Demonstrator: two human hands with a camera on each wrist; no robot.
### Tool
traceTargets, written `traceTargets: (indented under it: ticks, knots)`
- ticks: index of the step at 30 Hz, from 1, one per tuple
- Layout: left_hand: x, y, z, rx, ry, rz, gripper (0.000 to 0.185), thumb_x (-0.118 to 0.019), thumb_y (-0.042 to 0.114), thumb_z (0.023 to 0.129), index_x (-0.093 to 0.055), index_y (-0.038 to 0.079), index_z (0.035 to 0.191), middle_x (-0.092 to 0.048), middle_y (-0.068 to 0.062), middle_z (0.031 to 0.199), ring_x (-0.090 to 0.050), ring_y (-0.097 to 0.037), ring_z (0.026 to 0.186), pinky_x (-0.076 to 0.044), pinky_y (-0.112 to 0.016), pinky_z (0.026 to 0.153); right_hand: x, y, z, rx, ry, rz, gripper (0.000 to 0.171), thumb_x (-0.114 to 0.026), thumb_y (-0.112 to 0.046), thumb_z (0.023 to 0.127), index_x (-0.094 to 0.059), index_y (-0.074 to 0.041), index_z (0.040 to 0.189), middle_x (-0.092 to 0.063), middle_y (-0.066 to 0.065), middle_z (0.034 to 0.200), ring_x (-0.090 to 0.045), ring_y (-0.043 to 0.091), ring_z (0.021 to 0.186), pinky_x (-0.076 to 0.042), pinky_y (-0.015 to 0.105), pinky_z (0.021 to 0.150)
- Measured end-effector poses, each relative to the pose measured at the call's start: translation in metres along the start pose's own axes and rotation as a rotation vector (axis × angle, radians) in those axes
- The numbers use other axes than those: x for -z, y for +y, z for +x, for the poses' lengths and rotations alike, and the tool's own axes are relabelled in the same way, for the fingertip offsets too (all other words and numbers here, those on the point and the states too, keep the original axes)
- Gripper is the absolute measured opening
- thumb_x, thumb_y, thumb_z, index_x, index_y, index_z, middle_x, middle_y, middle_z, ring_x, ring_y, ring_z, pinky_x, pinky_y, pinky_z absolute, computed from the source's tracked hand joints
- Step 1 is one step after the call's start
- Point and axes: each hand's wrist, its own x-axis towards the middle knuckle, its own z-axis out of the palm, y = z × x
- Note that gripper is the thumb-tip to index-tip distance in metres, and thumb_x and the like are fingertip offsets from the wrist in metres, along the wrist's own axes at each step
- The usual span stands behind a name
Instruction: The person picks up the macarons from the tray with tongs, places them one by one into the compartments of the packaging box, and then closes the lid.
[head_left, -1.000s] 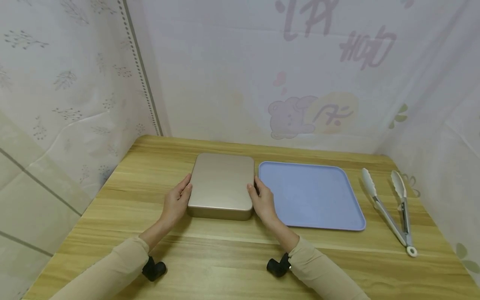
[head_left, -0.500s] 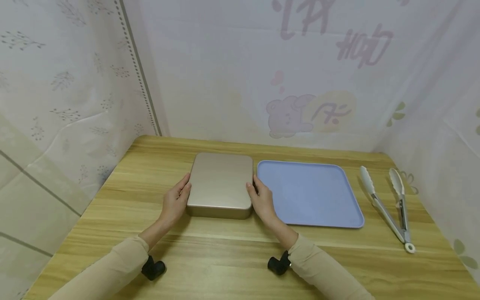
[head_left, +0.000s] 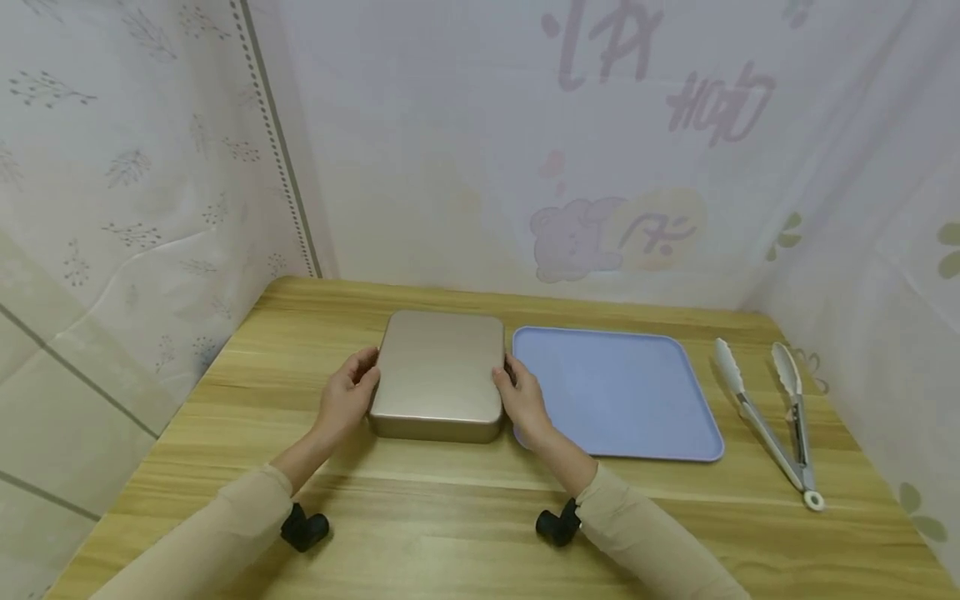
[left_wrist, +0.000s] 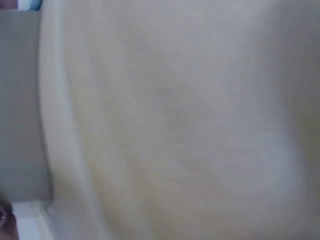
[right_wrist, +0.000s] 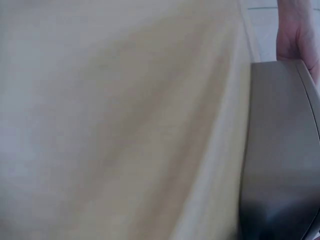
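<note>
A champagne-gold metal box with a smooth, rounded-corner lid sits on the wooden table. At its left side my left hand grips it, thumb at the edge of the lid. From the opposite side my right hand holds it, thumb on the lid's right edge and the other fingers mostly hidden down the side. A beige sleeve fills most of the left wrist view, with a grey side of the box at its left margin. The right wrist view shows the box's side with the left hand beyond its far end.
Close to the box's right side lies a shallow blue tray. Farther right is a pair of tongs, spread apart, with white scalloped tips. A printed curtain hangs behind the table's back edge.
The head view has shifted slightly. My left wrist has moved a little left, and its fingers look more bent. The box, tray and tongs keep nearly the same places.
</note>
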Motion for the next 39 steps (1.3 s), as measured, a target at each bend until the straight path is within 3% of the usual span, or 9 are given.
traceTargets:
  ticks: [3, 8, 13, 16, 19, 22, 26, 29, 39]
  knots:
    - [-0.002, 0.005, 0.014, 0.048, -0.008, 0.023, 0.051, -0.038, 0.021, 0.106, -0.030, -0.002, 0.152, -0.036, -0.021, 0.156, -0.033, -0.033, 0.146, -0.031, -0.041, 0.121, -0.002, -0.005, 0.010, -0.085, 0.024, 0.043, 0.058, -0.036, -0.026, 0.107, -0.022, 0.008, 0.152, -0.028, 0.026, 0.157, -0.028, 0.040, 0.147, -0.025, 0.050, 0.122]
    - [-0.008, 0.012, 0.040, 0.112, -0.003, 0.045, 0.055, -0.032, 0.026, 0.107, -0.025, -0.002, 0.153, -0.027, -0.022, 0.159, -0.023, -0.036, 0.150, -0.022, -0.044, 0.125, -0.008, -0.014, 0.027, -0.153, 0.063, 0.067, 0.062, -0.028, -0.035, 0.108, -0.015, 0.004, 0.155, -0.019, 0.022, 0.162, -0.017, 0.037, 0.151, -0.017, 0.049, 0.125]
    - [-0.012, 0.015, 0.056, 0.136, -0.005, 0.096, 0.055, -0.028, 0.029, 0.107, -0.028, -0.004, 0.152, -0.029, -0.024, 0.158, -0.026, -0.039, 0.148, -0.023, -0.047, 0.124, -0.014, -0.014, 0.041, -0.150, 0.121, 0.013, 0.059, -0.028, -0.032, 0.108, -0.024, 0.006, 0.152, -0.027, 0.025, 0.158, -0.024, 0.039, 0.149, -0.019, 0.048, 0.125]
    - [-0.014, 0.015, 0.058, 0.124, -0.010, 0.106, 0.055, -0.027, 0.029, 0.108, -0.031, -0.005, 0.151, -0.033, -0.026, 0.155, -0.030, -0.040, 0.146, -0.027, -0.048, 0.122, -0.016, -0.011, 0.043, -0.127, 0.140, -0.056, 0.055, -0.028, -0.034, 0.108, -0.037, 0.006, 0.145, -0.045, 0.026, 0.146, -0.043, 0.038, 0.137, -0.033, 0.049, 0.118]
    - [-0.015, 0.013, 0.058, 0.108, 0.004, 0.130, 0.054, -0.027, 0.029, 0.108, -0.033, -0.005, 0.150, -0.036, -0.027, 0.153, -0.033, -0.041, 0.144, -0.029, -0.049, 0.121, -0.017, -0.008, 0.043, -0.082, 0.149, -0.126, 0.050, -0.029, -0.034, 0.108, -0.049, 0.004, 0.133, -0.059, 0.022, 0.119, -0.057, 0.031, 0.109, -0.048, 0.045, 0.099]
    - [-0.014, 0.012, 0.059, 0.089, 0.022, 0.158, 0.053, -0.028, 0.028, 0.108, -0.034, -0.006, 0.149, -0.038, -0.028, 0.152, -0.035, -0.042, 0.143, -0.030, -0.050, 0.120, -0.018, -0.007, 0.042, -0.047, 0.162, -0.163, 0.045, -0.031, -0.033, 0.108, -0.055, 0.002, 0.123, -0.058, 0.015, 0.099, -0.054, 0.023, 0.090, -0.049, 0.038, 0.082]
    - [-0.015, 0.011, 0.060, 0.065, 0.059, 0.202, 0.051, -0.031, 0.028, 0.108, -0.040, -0.005, 0.146, -0.043, -0.027, 0.148, -0.039, -0.042, 0.140, -0.033, -0.049, 0.119, -0.018, -0.007, 0.043, -0.012, 0.206, -0.196, 0.038, -0.037, -0.029, 0.107, -0.060, 0.001, 0.111, -0.055, 0.010, 0.085, -0.052, 0.020, 0.079, -0.046, 0.032, 0.071]
    - [-0.016, 0.011, 0.060, 0.058, 0.075, 0.221, 0.050, -0.033, 0.028, 0.107, -0.043, -0.004, 0.145, -0.045, -0.026, 0.147, -0.042, -0.042, 0.138, -0.034, -0.049, 0.118, -0.018, -0.007, 0.043, 0.002, 0.229, -0.210, 0.036, -0.040, -0.027, 0.106, -0.062, 0.001, 0.108, -0.057, 0.011, 0.082, -0.053, 0.021, 0.077, -0.046, 0.032, 0.070]
    - [-0.016, 0.012, 0.059, 0.068, 0.089, 0.207, 0.049, -0.036, 0.026, 0.107, -0.043, -0.004, 0.144, -0.046, -0.025, 0.146, -0.043, -0.040, 0.138, -0.035, -0.048, 0.117, -0.018, -0.004, 0.042, 0.002, 0.239, -0.188, 0.036, -0.041, -0.024, 0.106, -0.062, -0.002, 0.125, -0.066, 0.019, 0.098, -0.058, 0.025, 0.085, -0.051, 0.041, 0.080]
